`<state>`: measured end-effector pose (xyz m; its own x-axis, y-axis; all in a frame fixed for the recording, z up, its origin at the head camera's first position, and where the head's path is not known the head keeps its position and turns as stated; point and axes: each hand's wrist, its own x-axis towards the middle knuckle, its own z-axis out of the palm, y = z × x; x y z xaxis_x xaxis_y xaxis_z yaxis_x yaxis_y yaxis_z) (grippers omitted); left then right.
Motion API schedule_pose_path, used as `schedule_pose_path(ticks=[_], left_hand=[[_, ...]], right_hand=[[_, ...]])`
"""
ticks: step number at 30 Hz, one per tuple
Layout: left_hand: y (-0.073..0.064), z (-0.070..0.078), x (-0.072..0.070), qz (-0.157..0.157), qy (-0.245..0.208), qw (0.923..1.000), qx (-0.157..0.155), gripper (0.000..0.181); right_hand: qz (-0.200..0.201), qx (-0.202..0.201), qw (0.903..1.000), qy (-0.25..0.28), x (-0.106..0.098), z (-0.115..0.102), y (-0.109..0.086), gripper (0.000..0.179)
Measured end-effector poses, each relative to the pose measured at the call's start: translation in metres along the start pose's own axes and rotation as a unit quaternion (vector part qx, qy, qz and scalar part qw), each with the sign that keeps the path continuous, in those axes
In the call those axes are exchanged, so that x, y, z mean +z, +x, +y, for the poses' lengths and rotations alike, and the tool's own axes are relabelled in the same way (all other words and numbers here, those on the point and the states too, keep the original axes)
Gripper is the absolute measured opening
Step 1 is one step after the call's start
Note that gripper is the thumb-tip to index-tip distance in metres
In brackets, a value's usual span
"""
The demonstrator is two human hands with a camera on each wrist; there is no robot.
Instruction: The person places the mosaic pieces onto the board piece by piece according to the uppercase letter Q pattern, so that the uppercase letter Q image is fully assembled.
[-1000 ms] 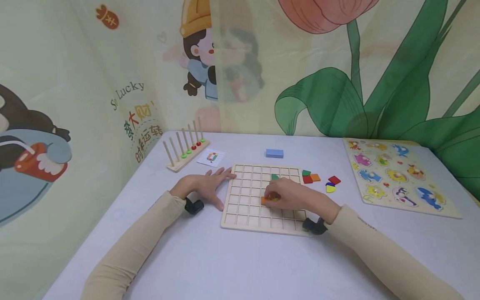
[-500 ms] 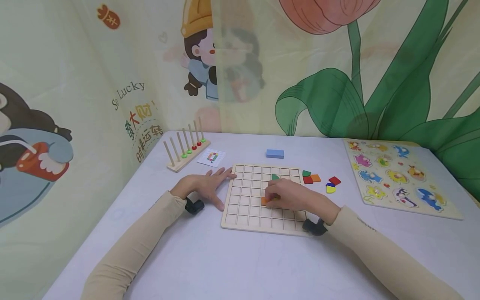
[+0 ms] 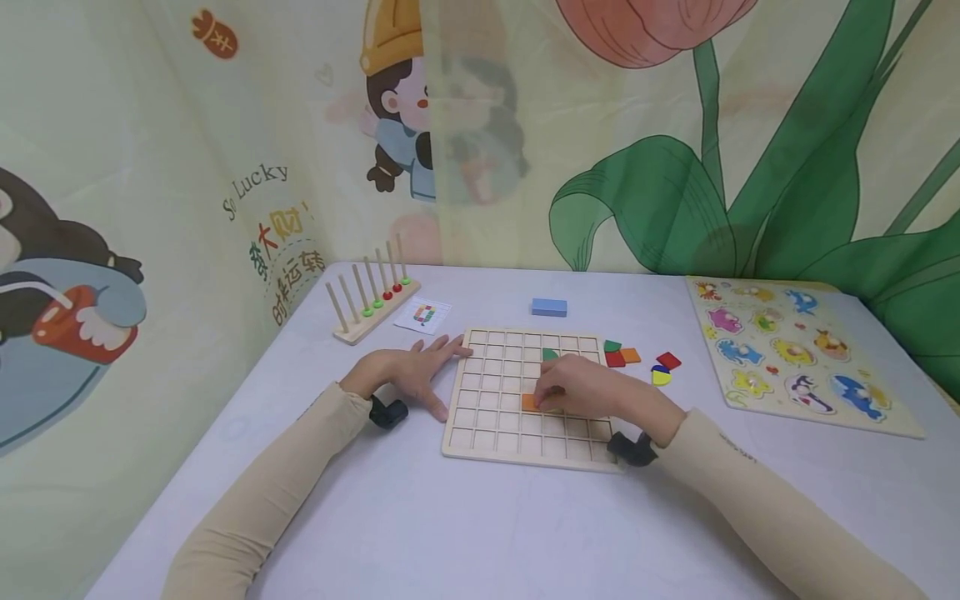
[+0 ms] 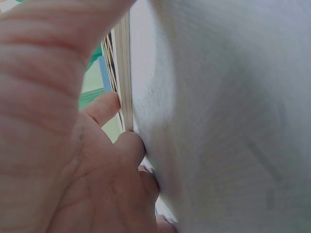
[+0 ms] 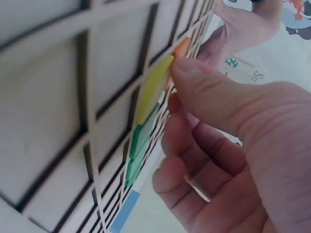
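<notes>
The square wooden grid board lies on the white table. My left hand rests at its left side, fingers spread, thumb and index finger touching the edge. My right hand is low over the board's middle, fingers bent. In the right wrist view the thumb and fingertips are at the edge of a yellow tile in the grid. An orange tile lies just left of the fingertips. Beyond the yellow tile two green tiles follow in line; the head view shows one green tile.
Red, orange, green, blue and yellow tiles lie right of the board. A blue block stands behind it. A patterned card and a peg rack with rings are back left. An animal puzzle board lies at the right.
My right fingertips have shifted slightly to the right, baring more of the orange tile. The left hand keeps its place at the board's edge.
</notes>
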<state>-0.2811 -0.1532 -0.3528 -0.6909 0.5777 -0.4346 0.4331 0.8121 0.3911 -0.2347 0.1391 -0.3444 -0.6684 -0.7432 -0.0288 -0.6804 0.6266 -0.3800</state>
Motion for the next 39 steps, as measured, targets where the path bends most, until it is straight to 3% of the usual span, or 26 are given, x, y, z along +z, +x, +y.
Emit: schedule_pose_path(ticks=[15,20,24,29,32,39], left_hand=[[-0.001,-0.001,-0.001,-0.001,0.004,0.9999,0.012,0.110],[0.000,-0.001,0.000,-0.001,0.004,1.0000,0.008,0.110],[0.000,0.000,0.000,0.000,0.005,1.0000,0.005,0.111],[0.000,0.000,0.000,0.000,0.004,1.0000,0.002,0.111],[0.000,0.000,-0.001,-0.001,0.003,1.0000,0.002,0.111],[0.001,-0.002,0.000,0.000,0.003,1.0000,0.005,0.110]], right_hand=[[-0.045,-0.009,0.9990,-0.002,-0.007,0.003,-0.006,0.023],[-0.043,-0.020,0.9989,0.001,-0.008,0.008,-0.007,0.028],[-0.033,-0.007,0.9994,0.003,-0.012,0.015,-0.008,0.030],[-0.004,0.031,0.9994,-0.013,-0.022,0.033,-0.011,0.029],[0.007,0.077,0.9968,-0.017,-0.031,0.048,-0.017,0.032],[0.003,0.203,0.9788,-0.026,-0.055,0.078,-0.043,0.043]])
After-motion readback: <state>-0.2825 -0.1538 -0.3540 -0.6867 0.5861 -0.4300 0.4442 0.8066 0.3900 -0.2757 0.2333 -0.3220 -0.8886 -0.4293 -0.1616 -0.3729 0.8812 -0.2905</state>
